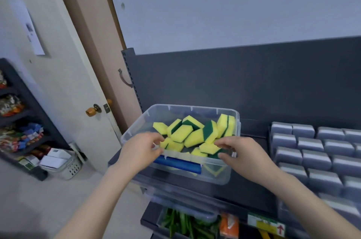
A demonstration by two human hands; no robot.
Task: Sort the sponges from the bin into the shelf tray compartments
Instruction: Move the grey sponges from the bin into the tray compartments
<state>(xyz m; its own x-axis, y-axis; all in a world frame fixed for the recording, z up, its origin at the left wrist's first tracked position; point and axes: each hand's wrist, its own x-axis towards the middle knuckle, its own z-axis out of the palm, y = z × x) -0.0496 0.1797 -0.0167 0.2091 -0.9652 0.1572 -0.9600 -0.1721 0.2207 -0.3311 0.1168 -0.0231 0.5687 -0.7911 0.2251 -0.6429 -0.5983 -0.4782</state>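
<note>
Dark grey shelf [234, 192] bearing the clear bin [214, 175], heaped with yellow-green sponges [193, 135], beside the tray [270, 141] of grey sponges [312, 158]; left hand [140, 149] and right hand [240, 152] clamp curled fingers on the bin's near rim, so sorting appears barely begun.

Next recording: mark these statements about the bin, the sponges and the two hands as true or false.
1. The clear bin holds yellow-and-green sponges. True.
2. A lid covers the bin. False: its top is open.
3. Grey sponges lie in rows to the right of the bin. True.
4. The left hand and the right hand are both over the grey sponges. False: both are at the bin's near rim.
</note>
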